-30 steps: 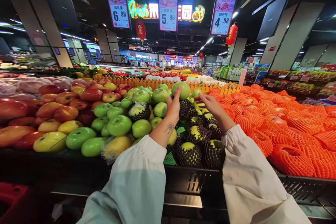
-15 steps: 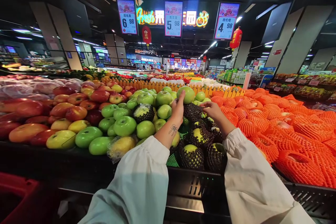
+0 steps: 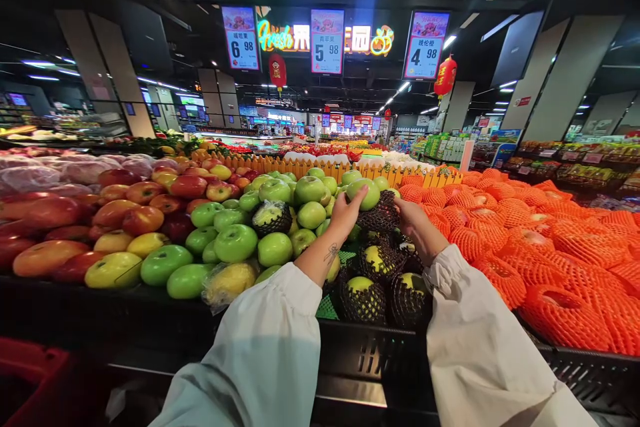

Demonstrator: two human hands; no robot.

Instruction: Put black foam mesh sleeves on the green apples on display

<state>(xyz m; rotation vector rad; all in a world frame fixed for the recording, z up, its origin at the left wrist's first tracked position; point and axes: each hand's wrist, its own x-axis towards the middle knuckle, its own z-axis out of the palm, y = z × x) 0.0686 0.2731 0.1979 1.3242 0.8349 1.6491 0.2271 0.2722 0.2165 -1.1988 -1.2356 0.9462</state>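
Note:
My left hand (image 3: 347, 210) is closed around a green apple (image 3: 369, 195), its thumb lying over the near side. Right below that apple is a black foam net sleeve (image 3: 379, 213), whose right edge is pinched by my right hand (image 3: 415, 221). The apple's lower part meets the sleeve; whether it is inside, I cannot tell. My right fingertips are partly hidden behind the net. Nearer to me, several green fruits in black nets (image 3: 361, 297) sit in the front of the display. Loose green apples (image 3: 236, 243) are heaped to the left of my left forearm.
Red and yellow apples (image 3: 143, 220) pile up at the left. Fruit in orange foam nets (image 3: 565, 320) fills the right side. A black crate edge (image 3: 370, 353) runs along the front, and a low yellow picket fence (image 3: 425, 178) stands behind. Price screens (image 3: 327, 41) hang overhead.
My left hand has brought the green apple down and to the right, toward the black net. My right hand has shifted slightly right and lower, its fingers now more behind the net.

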